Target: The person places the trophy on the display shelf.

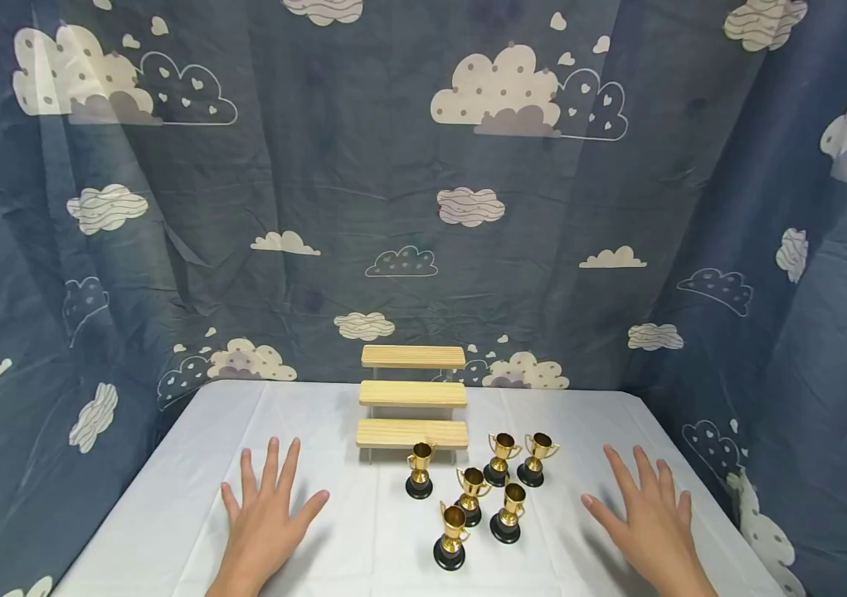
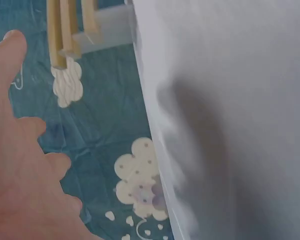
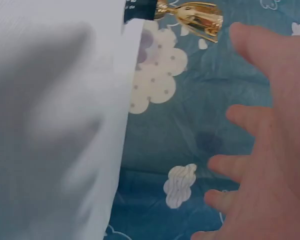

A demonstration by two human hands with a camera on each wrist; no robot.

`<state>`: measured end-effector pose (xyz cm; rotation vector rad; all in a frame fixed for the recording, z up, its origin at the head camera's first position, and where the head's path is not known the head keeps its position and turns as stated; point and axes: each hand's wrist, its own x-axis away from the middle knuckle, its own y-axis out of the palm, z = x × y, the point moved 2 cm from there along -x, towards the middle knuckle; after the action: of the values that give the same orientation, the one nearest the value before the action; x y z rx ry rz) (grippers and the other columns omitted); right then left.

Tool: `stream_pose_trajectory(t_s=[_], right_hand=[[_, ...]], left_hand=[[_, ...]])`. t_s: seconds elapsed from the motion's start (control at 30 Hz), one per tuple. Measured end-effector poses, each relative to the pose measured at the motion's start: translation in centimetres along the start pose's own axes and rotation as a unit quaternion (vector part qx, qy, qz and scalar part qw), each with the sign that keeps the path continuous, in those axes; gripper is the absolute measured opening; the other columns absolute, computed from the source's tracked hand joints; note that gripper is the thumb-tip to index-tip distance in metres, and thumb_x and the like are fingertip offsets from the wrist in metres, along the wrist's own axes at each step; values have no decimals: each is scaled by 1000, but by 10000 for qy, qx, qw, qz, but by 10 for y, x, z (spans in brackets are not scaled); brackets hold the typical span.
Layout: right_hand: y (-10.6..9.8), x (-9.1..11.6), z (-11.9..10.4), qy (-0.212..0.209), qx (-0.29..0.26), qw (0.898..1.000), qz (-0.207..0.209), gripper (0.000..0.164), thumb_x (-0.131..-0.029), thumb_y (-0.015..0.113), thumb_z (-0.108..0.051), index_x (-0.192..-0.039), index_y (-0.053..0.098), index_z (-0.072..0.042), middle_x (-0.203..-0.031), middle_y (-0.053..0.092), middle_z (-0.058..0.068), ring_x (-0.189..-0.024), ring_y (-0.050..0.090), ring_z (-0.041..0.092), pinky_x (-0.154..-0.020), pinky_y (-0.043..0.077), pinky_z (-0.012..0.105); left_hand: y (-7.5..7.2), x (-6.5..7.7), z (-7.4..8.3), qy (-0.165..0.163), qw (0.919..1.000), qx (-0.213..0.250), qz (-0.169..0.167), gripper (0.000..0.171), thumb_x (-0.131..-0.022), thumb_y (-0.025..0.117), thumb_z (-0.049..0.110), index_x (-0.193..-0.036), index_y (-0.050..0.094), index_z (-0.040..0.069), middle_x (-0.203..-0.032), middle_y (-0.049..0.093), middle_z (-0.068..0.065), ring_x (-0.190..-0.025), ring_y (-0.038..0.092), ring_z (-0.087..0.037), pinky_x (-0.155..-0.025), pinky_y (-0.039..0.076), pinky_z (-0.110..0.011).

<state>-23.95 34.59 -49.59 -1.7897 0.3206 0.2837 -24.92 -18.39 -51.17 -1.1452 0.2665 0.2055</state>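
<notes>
Several small gold trophy cups with black bases stand in a loose group right of the table's middle in the head view, among them a front trophy (image 1: pixel 453 531) and a left one (image 1: pixel 419 471). Behind the left trophy is a three-step wooden display stand (image 1: pixel 412 394). My left hand (image 1: pixel 265 521) hovers over the cloth left of the trophies, fingers spread, holding nothing. To their right, my right hand (image 1: pixel 650 522) is likewise spread and holds nothing. The right wrist view catches one trophy (image 3: pixel 197 17) beyond the thumb; the left wrist view shows the stand (image 2: pixel 70 30) sideways.
A white cloth (image 1: pixel 304 414) covers the table. Dark blue fabric (image 1: pixel 363 166) with a cloud print hangs behind it and along both sides. Both hands cast shadows on the cloth.
</notes>
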Motion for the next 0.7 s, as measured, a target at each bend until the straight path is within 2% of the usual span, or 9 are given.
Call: stream_pose_trajectory(t_s=[0.2,0.33,0.57,0.7], right_hand=[[-13,-1,-5,-164,-250,9995,-39,84,-90,65,-63,-151,38,-12,-149,29,35,-132,22,64,-93,16,89],[-19,-2,-7,-424,-433,9981,130,74,-91,69,-53,-146,45,-10,-144,38,34,-129,27,64,-92,23,85],[-30,-4,-12,-695,-587,9957,193,68,-90,73,-46,-143,51,-9,-140,44,30,-126,39,53,-89,36,77],[-35,-7,-17,-845,-563,9945,256,66,-91,73,-45,-143,52,-10,-142,44,28,-126,41,49,-88,39,76]], left_hand=[[-5,-2,13,29,9986,518,-99,91,-92,47,75,-163,14,27,-166,7,-19,-149,-14,-45,-104,0,-85],[-13,-2,22,13,9958,904,-148,88,-95,49,70,-163,13,27,-166,5,-20,-149,-10,-46,-105,3,-85],[-20,-6,30,304,9899,1385,-96,85,-96,55,64,-162,19,25,-165,11,-21,-149,0,-48,-107,10,-82],[-26,-10,33,440,9860,1610,23,82,-96,63,52,-160,25,19,-163,17,-24,-147,6,-52,-110,14,-78]])
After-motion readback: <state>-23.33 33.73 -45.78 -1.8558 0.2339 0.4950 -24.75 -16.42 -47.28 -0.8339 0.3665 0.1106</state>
